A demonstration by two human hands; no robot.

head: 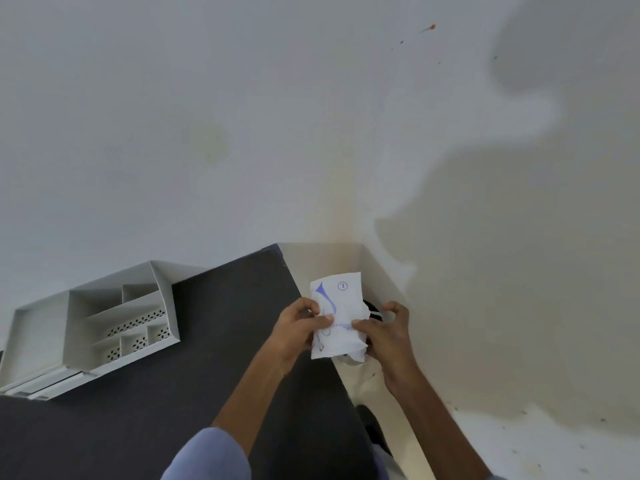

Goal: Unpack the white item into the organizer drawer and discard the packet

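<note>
While you hold it at both sides, the packet (337,315) sits upright between your hands: left hand (296,329) pinching its left edge, right hand (382,332) pinching its right edge, each grip closed on the paper. White packet, blue print, creased. Just behind it, a dark round opening (372,311) near the wall corner; what it belongs to is unclear. Below and left of the grip: dark table (173,393). Well to the left: white organizer drawer (121,327), pulled open, divided into compartments.
</note>
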